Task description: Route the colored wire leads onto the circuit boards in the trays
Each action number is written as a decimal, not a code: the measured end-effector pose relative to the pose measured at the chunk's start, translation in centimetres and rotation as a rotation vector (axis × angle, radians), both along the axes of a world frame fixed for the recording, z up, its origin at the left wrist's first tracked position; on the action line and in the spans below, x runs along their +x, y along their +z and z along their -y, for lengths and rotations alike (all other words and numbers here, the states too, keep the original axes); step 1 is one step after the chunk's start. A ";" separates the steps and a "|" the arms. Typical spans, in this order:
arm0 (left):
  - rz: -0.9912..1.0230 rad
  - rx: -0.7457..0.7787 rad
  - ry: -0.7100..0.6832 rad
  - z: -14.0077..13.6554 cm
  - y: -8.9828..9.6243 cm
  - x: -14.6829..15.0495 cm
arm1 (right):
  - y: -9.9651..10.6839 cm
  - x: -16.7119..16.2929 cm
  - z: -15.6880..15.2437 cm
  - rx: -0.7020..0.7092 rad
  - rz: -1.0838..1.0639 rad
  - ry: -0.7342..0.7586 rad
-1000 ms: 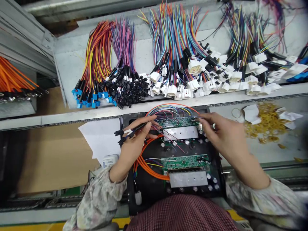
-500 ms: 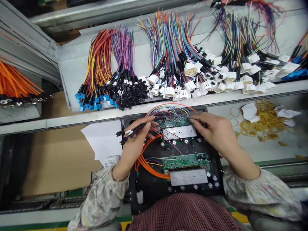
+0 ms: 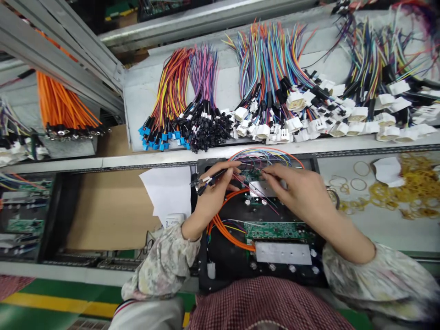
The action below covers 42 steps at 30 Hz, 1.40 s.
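My left hand (image 3: 215, 192) is closed on a few wire harnesses with black connectors (image 3: 203, 183), which stick out to the left past the thumb. Their loose pink and dark wires (image 3: 271, 205) trail to the right over a metal plate. My right hand (image 3: 300, 190) pinches what looks like a thin wire between thumb and forefinger, above the upper green circuit board (image 3: 252, 175). That board is partly hidden by both hands. Below it, a second circuit board (image 3: 275, 230) lies in the same black case (image 3: 227, 261). Thick orange cables (image 3: 223, 229) curve along the case's left side.
Bundles of orange-yellow wires (image 3: 173, 87), purple wires (image 3: 203, 73) and multicoloured wires with white connectors (image 3: 270, 59) lie on the shelf behind. Rubber bands (image 3: 412, 188) are spread at right. White paper (image 3: 170, 190) and cardboard (image 3: 106, 211) lie at left.
The view has swung left, so the scene sits further right. My right hand has come closer to my left, along the upper board. The left hand still holds the harnesses.
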State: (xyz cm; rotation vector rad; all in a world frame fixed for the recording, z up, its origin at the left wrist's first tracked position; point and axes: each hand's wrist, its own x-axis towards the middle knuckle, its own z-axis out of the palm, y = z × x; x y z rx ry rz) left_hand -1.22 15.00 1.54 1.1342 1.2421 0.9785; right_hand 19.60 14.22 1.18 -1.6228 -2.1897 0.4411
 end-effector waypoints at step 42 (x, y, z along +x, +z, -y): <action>0.113 -0.031 0.013 -0.2 -0.5 0.1 | -1.4 -0.1 -0.8 -0.017 0.116 0.002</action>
